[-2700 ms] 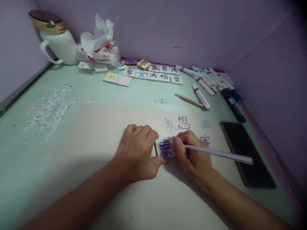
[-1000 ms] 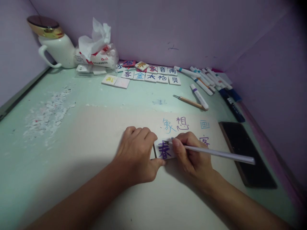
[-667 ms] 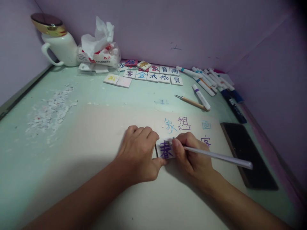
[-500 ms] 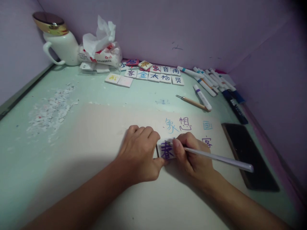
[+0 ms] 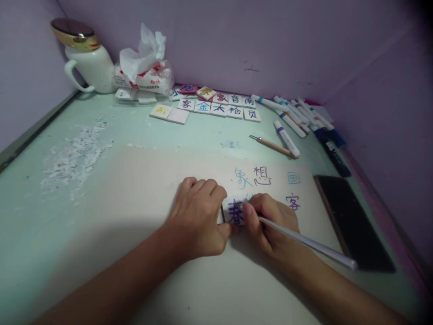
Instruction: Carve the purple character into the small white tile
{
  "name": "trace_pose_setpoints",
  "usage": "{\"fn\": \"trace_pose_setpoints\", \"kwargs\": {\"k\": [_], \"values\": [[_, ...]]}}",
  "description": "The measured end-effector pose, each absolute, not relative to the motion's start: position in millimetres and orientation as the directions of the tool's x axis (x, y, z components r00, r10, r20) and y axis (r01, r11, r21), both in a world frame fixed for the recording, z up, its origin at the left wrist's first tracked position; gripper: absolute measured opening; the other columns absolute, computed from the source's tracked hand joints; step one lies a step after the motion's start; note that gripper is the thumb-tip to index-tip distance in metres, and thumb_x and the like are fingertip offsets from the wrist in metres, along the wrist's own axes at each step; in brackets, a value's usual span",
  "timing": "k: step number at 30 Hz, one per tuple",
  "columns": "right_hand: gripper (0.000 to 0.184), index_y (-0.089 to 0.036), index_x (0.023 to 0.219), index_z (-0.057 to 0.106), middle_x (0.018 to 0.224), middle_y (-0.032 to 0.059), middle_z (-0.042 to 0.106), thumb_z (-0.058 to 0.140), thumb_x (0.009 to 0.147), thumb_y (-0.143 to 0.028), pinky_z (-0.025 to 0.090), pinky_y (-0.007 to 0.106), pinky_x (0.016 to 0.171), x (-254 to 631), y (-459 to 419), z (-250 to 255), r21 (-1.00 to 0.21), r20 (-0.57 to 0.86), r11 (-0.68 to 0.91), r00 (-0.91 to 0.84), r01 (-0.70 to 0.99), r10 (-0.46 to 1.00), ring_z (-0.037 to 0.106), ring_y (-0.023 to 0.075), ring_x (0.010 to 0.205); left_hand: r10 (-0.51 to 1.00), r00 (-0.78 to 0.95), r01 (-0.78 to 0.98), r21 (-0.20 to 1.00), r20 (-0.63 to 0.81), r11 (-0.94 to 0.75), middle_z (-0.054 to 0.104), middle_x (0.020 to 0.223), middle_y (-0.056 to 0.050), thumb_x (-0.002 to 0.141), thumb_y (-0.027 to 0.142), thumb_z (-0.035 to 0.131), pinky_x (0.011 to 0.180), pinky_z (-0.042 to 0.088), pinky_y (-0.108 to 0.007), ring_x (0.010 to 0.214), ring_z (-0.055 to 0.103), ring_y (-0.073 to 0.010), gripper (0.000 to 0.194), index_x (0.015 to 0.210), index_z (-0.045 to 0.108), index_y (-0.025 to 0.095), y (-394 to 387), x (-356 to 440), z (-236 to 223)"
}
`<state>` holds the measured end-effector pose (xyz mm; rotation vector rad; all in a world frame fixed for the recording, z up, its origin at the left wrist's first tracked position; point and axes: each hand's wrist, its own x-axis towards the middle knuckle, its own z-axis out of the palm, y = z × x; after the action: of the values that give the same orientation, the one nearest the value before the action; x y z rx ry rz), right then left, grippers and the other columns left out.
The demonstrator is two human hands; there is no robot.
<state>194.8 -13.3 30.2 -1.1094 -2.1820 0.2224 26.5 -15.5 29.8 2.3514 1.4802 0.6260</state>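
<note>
Head view: two bare hands are working close together over a pale sheet [image 5: 152, 169]. Left hand [image 5: 201, 214] is gripping a small white tile [image 5: 232, 205] at its left end, thumb lying along the near edge, fingers curling at the far one. Right hand [image 5: 272, 223] is pinching a slim silvery tool [image 5: 311, 243] pen-fashion, digits together on the shaft; its tip is hiding around the thumb, so contact with the tile: cannot tell.

Tile is lying on the sheet, between the hands. Progress, by judgement: a purple character [image 5: 235, 215] is already standing on its face, apparently whole in ink, its right side partly disappearing behind the fingers. Cut marks are not showing clearly; how much is remaining, cannot read. With both hands engaging it, this piece is looking unfinished.

Farther back, lettered tiles [image 5: 218, 109] are lying in rows, characters showing; one pale tile [image 5: 178, 116] is showing no clear character. White scraps [image 5: 76, 155] are lying scattered at left, a wooden-handled gouge [image 5: 275, 146] resting aside.
</note>
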Motion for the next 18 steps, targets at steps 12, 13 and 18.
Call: {"fn": "trace_pose_setpoints", "kwargs": {"k": [12, 13, 18], "values": [[0.018, -0.02, 0.071, 0.044, 0.055, -0.0032, 0.049, 0.046, 0.088, -0.015, 0.033, 0.023, 0.043, 201, -14, 29, -0.616, 0.462, 0.526, -0.272, 0.587, 0.844, 0.043, 0.0091, 0.045, 0.903, 0.381, 0.769, 0.475, 0.198, -0.428, 0.06, 0.082, -0.007, 0.066, 0.035, 0.066, 0.076, 0.034, -0.042, 0.08, 0.056, -0.0245, 0.028, 0.083, 0.053, 0.017, -16, 26, 29], [0.018, -0.02, 0.071, 0.044, 0.055, -0.0038, 0.048, 0.046, 0.089, -0.015, 0.033, 0.023, 0.043, 203, -13, 29, -0.661, 0.455, 0.489, -0.213, 0.569, 0.864, 0.042, 0.0087, 0.045, 0.903, 0.382, 0.767, 0.477, 0.195, -0.428, 0.06, 0.083, -0.007, 0.066, 0.038, 0.068, 0.076, 0.034, -0.042, 0.08, 0.055, -0.0246, 0.031, 0.084, 0.053, 0.017, -16, 26, 29], [0.019, -0.02, 0.071, 0.046, 0.054, -0.0055, 0.043, 0.046, 0.09, -0.016, 0.032, 0.022, 0.044, 209, -7, 24, -0.74, 0.421, 0.439, -0.159, 0.51, 0.893, 0.04, 0.0082, 0.047, 0.903, 0.383, 0.768, 0.475, 0.197, -0.429, 0.059, 0.082, -0.006, 0.066, 0.039, 0.07, 0.076, 0.034, -0.042, 0.08, 0.055, -0.0243, 0.033, 0.085, 0.052, 0.018, -16, 25, 28]]}}
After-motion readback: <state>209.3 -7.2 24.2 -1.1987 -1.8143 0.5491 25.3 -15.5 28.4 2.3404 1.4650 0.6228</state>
